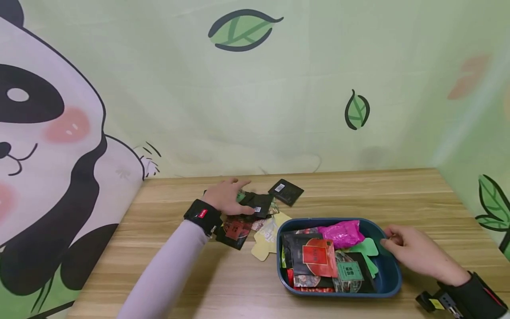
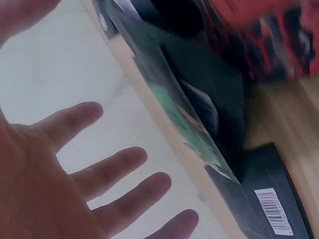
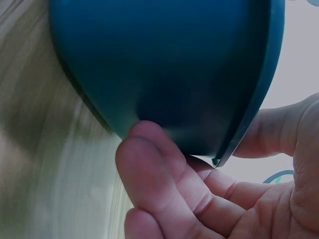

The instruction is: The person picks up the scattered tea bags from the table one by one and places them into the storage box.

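a wood-grain table (image 1: 438, 212) meets a pale green wall (image 1: 299, 110) printed with one big panda (image 1: 52, 110) at the left and two separate leaves (image 1: 243, 31) in the middle. one blue bin (image 1: 388, 268) sits on the table at the right; in it are one pink packet (image 1: 343, 234), one green cutout (image 1: 368, 249) and a stack of packets (image 1: 314, 257), overlapping too much to count. left of it lies one loose pile (image 1: 260, 204) of dark packets, also uncountable, with a yellow cutout (image 1: 268, 235) between pile and bin and one black packet (image 1: 287, 192) at the back. the left hand (image 1: 226, 197) is over the pile, fingers spread and holding nothing; whether it touches, i cannot tell. the right hand (image 1: 414, 250) grasps the bin's right end, thumb at the rim, fingers outside.
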The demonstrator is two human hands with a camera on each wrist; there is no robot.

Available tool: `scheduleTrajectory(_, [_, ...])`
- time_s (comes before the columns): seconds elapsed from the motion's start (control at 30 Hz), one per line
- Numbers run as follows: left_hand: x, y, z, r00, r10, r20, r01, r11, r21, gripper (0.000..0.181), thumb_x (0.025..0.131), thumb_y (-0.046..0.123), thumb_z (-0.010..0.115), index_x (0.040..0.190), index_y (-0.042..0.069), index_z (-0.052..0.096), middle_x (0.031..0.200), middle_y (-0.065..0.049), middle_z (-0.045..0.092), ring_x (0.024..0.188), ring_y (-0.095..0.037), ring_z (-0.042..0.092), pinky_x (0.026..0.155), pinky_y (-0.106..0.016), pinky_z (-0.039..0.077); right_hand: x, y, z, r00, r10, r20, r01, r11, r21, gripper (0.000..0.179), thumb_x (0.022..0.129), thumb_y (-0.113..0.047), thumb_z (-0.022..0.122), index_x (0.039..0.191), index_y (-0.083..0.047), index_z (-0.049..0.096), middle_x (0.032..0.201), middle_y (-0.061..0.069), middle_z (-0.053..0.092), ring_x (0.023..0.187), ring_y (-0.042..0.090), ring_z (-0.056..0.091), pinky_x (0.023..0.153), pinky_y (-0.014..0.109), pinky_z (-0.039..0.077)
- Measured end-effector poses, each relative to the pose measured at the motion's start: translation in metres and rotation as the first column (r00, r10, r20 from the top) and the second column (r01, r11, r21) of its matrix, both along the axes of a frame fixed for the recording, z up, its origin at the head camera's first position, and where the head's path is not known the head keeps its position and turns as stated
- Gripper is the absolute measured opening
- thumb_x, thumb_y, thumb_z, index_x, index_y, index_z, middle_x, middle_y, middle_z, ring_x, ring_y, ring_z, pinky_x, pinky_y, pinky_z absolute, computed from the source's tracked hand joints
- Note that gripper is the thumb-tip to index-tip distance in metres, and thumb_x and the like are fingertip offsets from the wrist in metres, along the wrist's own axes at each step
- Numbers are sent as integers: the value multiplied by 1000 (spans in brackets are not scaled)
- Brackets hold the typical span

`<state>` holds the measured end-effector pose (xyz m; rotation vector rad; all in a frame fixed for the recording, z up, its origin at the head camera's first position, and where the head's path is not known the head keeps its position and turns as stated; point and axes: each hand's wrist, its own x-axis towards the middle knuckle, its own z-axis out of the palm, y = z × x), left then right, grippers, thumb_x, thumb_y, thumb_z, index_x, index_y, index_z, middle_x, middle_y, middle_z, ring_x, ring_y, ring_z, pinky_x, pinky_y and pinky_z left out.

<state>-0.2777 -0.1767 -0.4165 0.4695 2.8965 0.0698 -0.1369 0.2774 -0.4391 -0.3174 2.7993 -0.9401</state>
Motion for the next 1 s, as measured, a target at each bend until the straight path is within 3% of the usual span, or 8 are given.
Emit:
scheduleTrajectory(0.2, [-16,-5,-3,997,47,62,-47,999,-9,98,71,61,70,157,27,37,152,-15,43,134,-36,44,100,-55,41,-1,0,-1,1000,0,8,0,1000,-6,25,97,-27,57,103,-3,64,69,-3,54,58,10,45,53,26,37])
scheduleTrajectory(0.43, [-27,-6,-3,982,100,159,-101,995,-6,92,73,52,75,155,28,40,151,-17,41,131,-36,44,98,-56,42,-1,1,-2,1000,-2,10,2,1000,-18,23,97,-26,58,101,-4,63,67,-4,52,56,10,44,52,26,35])
scheduleTrajectory(0.63, [-36,-7,-10,975,159,159,-158,987,-14,84,69,52,79,146,34,50,139,-13,45,112,-30,51,85,-50,48,-1,1,-1,1000,-1,-6,1,1000,-9,21,96,-25,58,98,-5,63,65,-4,49,54,10,43,51,25,33])
scheduleTrajectory(1.0, [-43,-10,-15,975,159,155,-163,986,13,72,67,46,82,133,32,56,129,-13,46,100,-28,52,75,-43,48,-1,0,1,1000,-6,14,6,1000,1,23,97,-25,57,102,-4,63,67,-4,50,56,11,44,52,26,34])
